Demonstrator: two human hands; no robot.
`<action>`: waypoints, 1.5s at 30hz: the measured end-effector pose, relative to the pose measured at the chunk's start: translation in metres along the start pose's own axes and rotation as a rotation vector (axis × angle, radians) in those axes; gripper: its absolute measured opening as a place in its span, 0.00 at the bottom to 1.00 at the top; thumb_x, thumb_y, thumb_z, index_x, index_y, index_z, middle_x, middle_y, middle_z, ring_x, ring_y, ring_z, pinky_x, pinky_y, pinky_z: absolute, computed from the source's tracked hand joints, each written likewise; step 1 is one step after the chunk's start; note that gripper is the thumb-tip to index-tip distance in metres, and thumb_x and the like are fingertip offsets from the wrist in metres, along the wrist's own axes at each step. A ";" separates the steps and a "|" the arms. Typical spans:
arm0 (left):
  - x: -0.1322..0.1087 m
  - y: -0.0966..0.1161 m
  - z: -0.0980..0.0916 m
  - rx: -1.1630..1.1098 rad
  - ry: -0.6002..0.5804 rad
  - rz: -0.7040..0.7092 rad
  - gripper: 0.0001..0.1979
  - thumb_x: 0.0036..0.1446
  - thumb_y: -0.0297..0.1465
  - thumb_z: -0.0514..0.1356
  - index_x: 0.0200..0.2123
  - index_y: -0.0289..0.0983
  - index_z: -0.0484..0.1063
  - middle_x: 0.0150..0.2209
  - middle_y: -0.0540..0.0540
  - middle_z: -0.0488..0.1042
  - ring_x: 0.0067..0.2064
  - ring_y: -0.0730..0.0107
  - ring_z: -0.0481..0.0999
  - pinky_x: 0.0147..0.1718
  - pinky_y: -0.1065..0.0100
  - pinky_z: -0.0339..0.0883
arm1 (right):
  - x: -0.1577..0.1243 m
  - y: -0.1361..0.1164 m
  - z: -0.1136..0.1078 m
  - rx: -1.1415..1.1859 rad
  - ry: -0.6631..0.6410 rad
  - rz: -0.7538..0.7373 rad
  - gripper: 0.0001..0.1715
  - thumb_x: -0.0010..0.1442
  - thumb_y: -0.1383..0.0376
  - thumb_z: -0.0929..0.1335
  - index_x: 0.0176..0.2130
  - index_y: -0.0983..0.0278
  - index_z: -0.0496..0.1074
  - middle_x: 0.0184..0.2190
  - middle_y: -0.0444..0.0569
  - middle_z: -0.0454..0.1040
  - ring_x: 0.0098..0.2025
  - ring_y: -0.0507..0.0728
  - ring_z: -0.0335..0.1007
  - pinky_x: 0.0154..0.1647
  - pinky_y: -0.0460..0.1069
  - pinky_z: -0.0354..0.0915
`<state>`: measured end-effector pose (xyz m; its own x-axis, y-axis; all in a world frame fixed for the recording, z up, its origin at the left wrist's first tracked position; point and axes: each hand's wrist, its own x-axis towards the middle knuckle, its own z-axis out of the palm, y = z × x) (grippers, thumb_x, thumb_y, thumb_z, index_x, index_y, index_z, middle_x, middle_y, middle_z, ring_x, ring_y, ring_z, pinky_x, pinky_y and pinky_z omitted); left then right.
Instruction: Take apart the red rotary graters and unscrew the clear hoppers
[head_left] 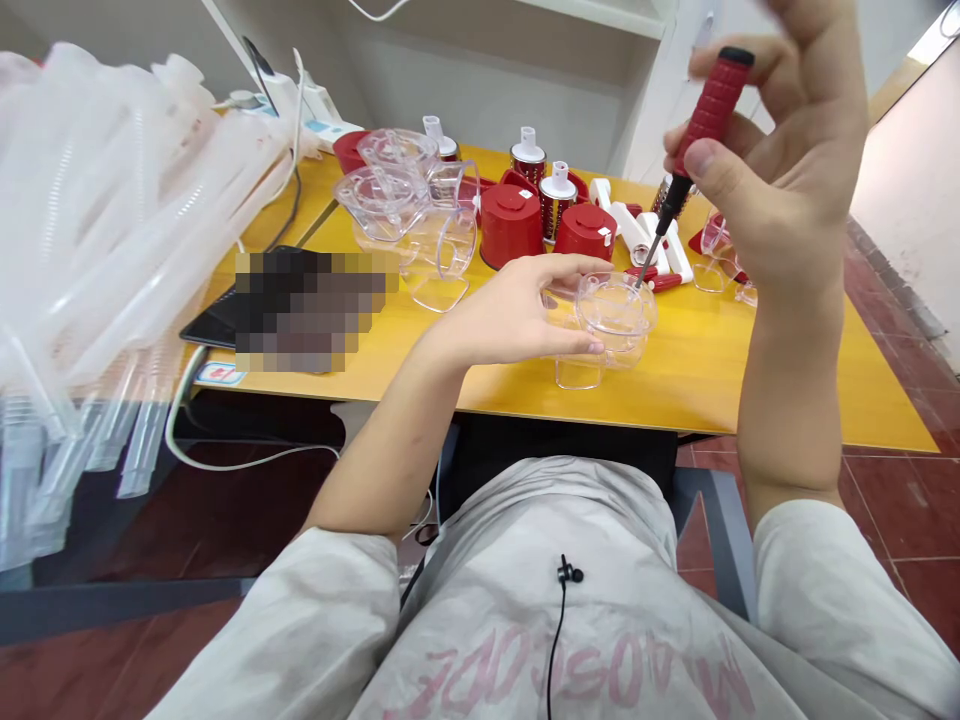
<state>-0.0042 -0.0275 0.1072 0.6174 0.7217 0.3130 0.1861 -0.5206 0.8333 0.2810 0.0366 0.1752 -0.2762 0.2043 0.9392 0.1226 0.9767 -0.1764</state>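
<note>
My left hand (517, 310) grips a clear plastic housing (611, 325) that stands on the yellow table (787, 370), thumb below and fingers along its top rim. My right hand (780, 170) is raised above it and pinches a screwdriver with a red handle (712, 105). The screwdriver's thin shaft slants down and its tip (639, 282) reaches the housing's upper rim.
Behind the housing stand several red caps (510, 225), metal drums with white tops (556, 195), white parts (634, 230) and more clear housings (390, 190). A stack of clear plastic pieces (97, 250) fills the left. A blurred dark object (300, 310) and a white cable (225, 460) lie at the table's left end.
</note>
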 end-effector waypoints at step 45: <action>0.000 0.001 0.000 0.005 0.000 -0.016 0.45 0.53 0.41 0.84 0.74 0.39 0.83 0.72 0.35 0.86 0.68 0.41 0.87 0.73 0.42 0.79 | -0.005 0.001 0.024 0.239 0.358 0.039 0.46 0.62 0.22 0.70 0.69 0.37 0.78 0.70 0.36 0.81 0.68 0.62 0.88 0.49 0.54 0.92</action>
<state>-0.0036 -0.0279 0.1076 0.6142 0.7299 0.3000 0.1999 -0.5116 0.8356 0.2599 0.0380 0.1632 0.0777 0.2469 0.9659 -0.1097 0.9651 -0.2379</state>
